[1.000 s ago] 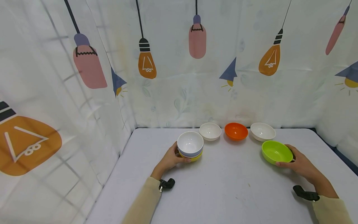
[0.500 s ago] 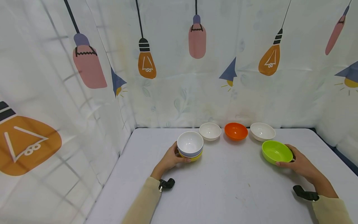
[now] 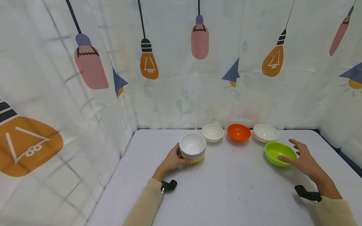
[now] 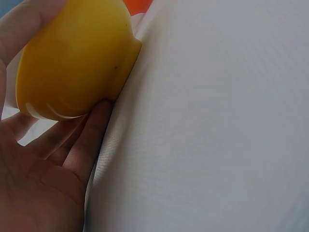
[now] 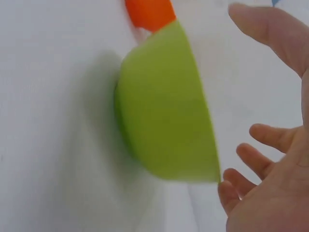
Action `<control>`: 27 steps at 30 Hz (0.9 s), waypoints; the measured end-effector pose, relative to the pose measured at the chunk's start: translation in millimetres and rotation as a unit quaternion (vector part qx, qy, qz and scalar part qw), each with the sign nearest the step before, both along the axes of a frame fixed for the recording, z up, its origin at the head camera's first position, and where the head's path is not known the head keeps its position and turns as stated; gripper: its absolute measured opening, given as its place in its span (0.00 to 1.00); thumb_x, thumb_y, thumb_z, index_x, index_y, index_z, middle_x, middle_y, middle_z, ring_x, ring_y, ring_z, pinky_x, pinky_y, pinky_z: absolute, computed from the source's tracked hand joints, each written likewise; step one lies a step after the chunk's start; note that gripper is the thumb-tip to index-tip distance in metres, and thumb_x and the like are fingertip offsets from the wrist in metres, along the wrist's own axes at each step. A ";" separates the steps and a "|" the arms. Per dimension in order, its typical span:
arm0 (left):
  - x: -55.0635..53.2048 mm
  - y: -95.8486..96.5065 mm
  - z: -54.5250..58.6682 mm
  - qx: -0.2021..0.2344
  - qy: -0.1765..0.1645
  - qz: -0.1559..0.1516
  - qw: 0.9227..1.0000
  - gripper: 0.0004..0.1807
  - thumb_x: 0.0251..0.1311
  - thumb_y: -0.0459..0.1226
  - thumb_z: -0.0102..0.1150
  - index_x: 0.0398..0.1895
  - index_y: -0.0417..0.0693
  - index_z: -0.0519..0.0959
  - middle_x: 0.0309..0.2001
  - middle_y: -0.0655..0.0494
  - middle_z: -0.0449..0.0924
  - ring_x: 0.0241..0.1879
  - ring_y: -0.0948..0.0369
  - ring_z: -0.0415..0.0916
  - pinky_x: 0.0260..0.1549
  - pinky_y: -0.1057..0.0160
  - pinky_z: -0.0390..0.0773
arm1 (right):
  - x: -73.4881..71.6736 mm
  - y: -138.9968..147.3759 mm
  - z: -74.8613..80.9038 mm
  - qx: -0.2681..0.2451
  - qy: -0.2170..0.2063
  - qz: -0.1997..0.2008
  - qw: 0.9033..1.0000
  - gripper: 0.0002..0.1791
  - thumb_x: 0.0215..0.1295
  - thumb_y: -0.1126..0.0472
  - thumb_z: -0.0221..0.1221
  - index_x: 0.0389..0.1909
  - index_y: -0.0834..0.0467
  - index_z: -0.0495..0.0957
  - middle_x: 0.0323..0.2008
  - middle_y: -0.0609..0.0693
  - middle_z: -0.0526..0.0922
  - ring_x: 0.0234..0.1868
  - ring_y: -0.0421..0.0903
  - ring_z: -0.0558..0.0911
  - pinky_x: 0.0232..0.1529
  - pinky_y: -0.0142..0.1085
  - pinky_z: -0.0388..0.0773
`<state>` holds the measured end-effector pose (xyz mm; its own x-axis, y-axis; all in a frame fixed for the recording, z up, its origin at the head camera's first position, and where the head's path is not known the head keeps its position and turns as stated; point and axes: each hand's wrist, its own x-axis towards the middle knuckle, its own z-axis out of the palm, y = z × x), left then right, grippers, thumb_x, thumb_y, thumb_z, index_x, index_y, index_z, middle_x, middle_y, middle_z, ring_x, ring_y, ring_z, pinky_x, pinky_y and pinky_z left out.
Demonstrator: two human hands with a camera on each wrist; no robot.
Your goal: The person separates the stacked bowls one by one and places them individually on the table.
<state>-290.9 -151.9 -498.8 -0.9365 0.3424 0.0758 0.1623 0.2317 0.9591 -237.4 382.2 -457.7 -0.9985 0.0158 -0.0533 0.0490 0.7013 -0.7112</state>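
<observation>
My left hand [image 3: 173, 158] grips a stack of bowls at its left side, with a white bowl [image 3: 192, 143] on top and a yellow bowl [image 4: 79, 58] at the bottom. In the left wrist view, the thumb lies over the yellow bowl's side and fingers reach beneath it, close to the tablecloth. The lime green bowl [image 3: 278, 154] stands upright on the table at the right. Beside its right rim is my right hand [image 3: 306, 161], fingers spread and thumb over the near edge. The right wrist view shows a gap between most fingers and the green bowl [image 5: 166, 108].
Along the table's back edge stand a white bowl [image 3: 212, 132], an orange bowl [image 3: 238, 132] and another white bowl [image 3: 266, 133]. A white cloth covers the table [image 3: 215, 191]. A printed curtain [image 3: 175, 94] rises behind it and at the sides.
My right hand has let go of the green bowl, its fingers spreading and lifting off the rim. The left hand and the stack have stayed still.
</observation>
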 end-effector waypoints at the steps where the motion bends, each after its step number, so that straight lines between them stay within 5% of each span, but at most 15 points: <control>1: 0.0 -0.3 -0.2 0.000 0.000 -0.001 1.000 0.55 0.44 0.36 0.84 0.77 0.55 0.61 0.71 0.52 0.71 0.71 0.49 0.70 0.73 0.45 0.67 | 0.4 -4.0 3.2 0.001 0.013 -0.005 1.000 0.60 0.68 0.41 0.64 0.81 0.64 0.35 0.76 0.80 0.32 0.69 0.84 0.49 0.59 0.80 0.59; 8: -0.6 -1.0 -0.8 -0.005 -0.002 0.002 1.000 0.55 0.45 0.36 0.83 0.77 0.57 0.62 0.71 0.54 0.71 0.71 0.49 0.70 0.73 0.44 0.66 | 5.9 -41.5 24.8 -0.005 0.085 -0.006 0.996 0.49 0.70 0.44 0.63 0.80 0.61 0.49 0.76 0.76 0.45 0.69 0.79 0.52 0.56 0.79 0.60; 17: 0.0 0.0 -4.0 -0.014 0.000 0.005 1.000 0.53 0.44 0.37 0.84 0.76 0.55 0.63 0.70 0.54 0.73 0.69 0.49 0.71 0.72 0.42 0.66 | 14.7 -109.2 28.0 -0.031 0.107 0.076 0.991 0.38 0.68 0.46 0.66 0.71 0.60 0.64 0.67 0.64 0.73 0.69 0.66 0.66 0.66 0.73 0.61; 27: 0.8 -0.3 -0.3 -0.003 0.001 0.004 1.000 0.54 0.44 0.35 0.83 0.76 0.54 0.63 0.70 0.52 0.72 0.69 0.48 0.71 0.71 0.42 0.67 | -9.9 -192.9 28.0 -0.071 0.105 0.181 0.975 0.33 0.64 0.51 0.70 0.67 0.56 0.69 0.61 0.56 0.79 0.63 0.58 0.77 0.67 0.62 0.73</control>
<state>-290.1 -152.2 -499.1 -0.9393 0.3344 0.0761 0.1627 0.2390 0.9573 -247.3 189.3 -429.7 -0.9266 -0.3315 0.1777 -0.3406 0.5390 -0.7704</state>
